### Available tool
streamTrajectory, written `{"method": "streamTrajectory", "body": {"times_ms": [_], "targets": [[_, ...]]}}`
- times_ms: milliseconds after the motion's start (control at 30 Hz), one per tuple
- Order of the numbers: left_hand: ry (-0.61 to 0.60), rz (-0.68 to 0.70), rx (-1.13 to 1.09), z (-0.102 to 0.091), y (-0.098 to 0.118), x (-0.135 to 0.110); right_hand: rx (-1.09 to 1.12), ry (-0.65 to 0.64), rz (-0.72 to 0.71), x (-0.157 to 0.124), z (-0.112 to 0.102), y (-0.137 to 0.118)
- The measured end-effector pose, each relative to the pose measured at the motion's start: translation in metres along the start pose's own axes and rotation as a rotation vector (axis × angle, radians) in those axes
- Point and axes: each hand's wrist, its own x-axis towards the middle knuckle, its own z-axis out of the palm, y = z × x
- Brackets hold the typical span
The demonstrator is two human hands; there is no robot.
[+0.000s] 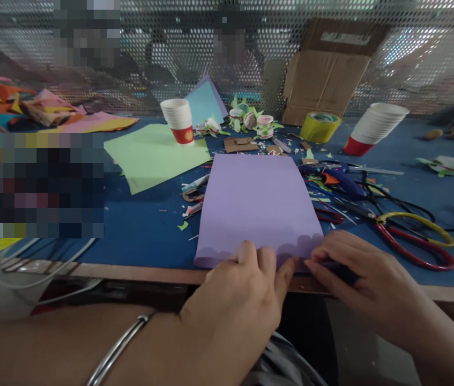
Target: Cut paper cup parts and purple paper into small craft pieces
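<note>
1. At the blue tabletop's (142,230) near edge, a lilac paper sheet (257,201) lies flat.
2. The left hand (237,303) and right hand (365,276) pinch its scalloped near edge.
3. Red-handled scissors (407,236) lie just right.

Left hand (238,300) and right hand (365,281) together, palms down, pinch grips.
</note>
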Motion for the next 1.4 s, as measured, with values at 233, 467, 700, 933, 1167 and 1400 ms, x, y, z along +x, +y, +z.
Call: {"method": "streamTrajectory", "body": {"times_ms": [233, 467, 700, 933, 1167, 1400], "targets": [[0.079, -0.017, 0.054, 0.007, 0.003, 0.0, -0.009, 0.055, 0.054, -0.01, -0.001, 0.004], [0.042, 0.002, 0.086, 0.006, 0.002, 0.0, -0.001, 0.069, 0.092, -0.016, -0.002, 0.004], [-0.068, -0.029, 0.04, -0.002, 0.004, 0.007, -0.005, 0.048, 0.099, -0.015, -0.005, 0.003], [-0.081, -0.002, 0.041, -0.003, 0.001, 0.012, -0.016, 0.074, 0.106, -0.016, -0.003, 0.005], [-0.075, -0.002, 0.039, 0.0, 0.001, 0.009, 0.025, 0.03, 0.121, -0.018, -0.008, 0.006], [-0.118, -0.017, -0.001, -0.007, -0.002, 0.015, 0.03, 0.012, 0.132, -0.016, -0.007, 0.005]]}}
